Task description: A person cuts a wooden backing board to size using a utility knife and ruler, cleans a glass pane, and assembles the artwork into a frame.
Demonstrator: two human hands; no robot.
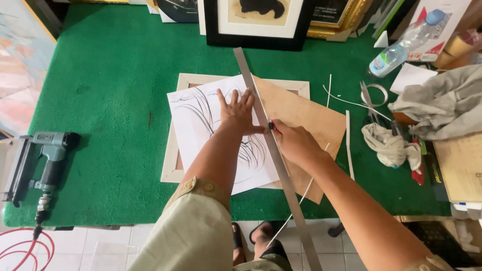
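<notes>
Pressing flat with fingers spread, the left hand (237, 111) pins a white paper sheet bearing a black line drawing (211, 130) against a long grey metal straightedge (273, 150). The straightedge runs from 12 o'clock to 5 o'clock across the green felt-covered counter (115, 75), its lower end overhanging the counter's near edge above the tiled floor (100, 251). The right hand (293, 143) is closed around a small dark cutting tool with a red tip (272, 125), held against the straightedge's right edge, just beside the left thumb. Under the sheet lies a pale wooden picture frame (173, 160), and at 3 o'clock of the straightedge a brown cardboard panel (306, 120) spreads, its lower corner near the counter edge. Thin white offcut strips (348, 140) lie at 3 o'clock of the panel. At 9 o'clock a grey pneumatic nail gun (47, 155) rests near the counter's left edge, with open green felt between it and the frame. At 2 o'clock stand a clear plastic bottle (401, 47), crumpled grey cloth (442, 100) and white rags (389, 145). A black-framed picture (256, 35) leans at 12 o'clock.
</notes>
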